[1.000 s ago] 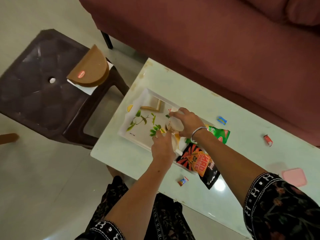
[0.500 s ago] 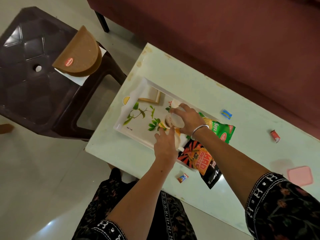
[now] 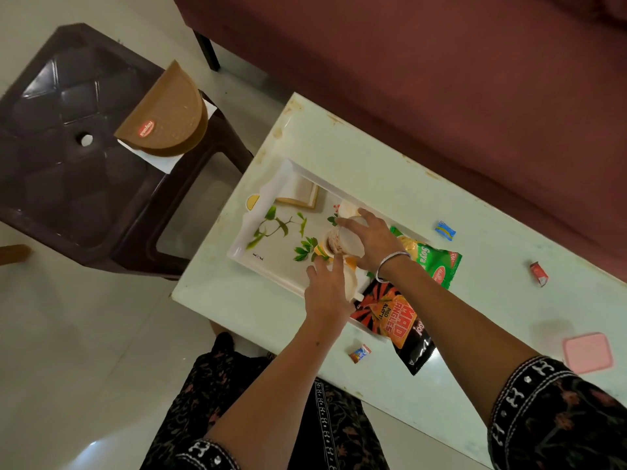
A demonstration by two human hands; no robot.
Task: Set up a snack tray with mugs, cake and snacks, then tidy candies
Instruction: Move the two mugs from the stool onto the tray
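The surface (image 3: 390,171) is lying bare along its sofa-side edge. The tray (image 3: 271,266) is sitting near its front edge. Right hand (image 3: 371,244) is gripping a tilted mug (image 3: 342,240) over the tray; left hand (image 3: 327,293), fingers relaxed, is touching another mug (image 3: 351,278).

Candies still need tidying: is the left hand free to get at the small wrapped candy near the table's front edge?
Probably yes. The left hand rests by the mug that the right hand grips, apparently holding nothing itself. The candy lies on bare table just right of that forearm, uncovered.
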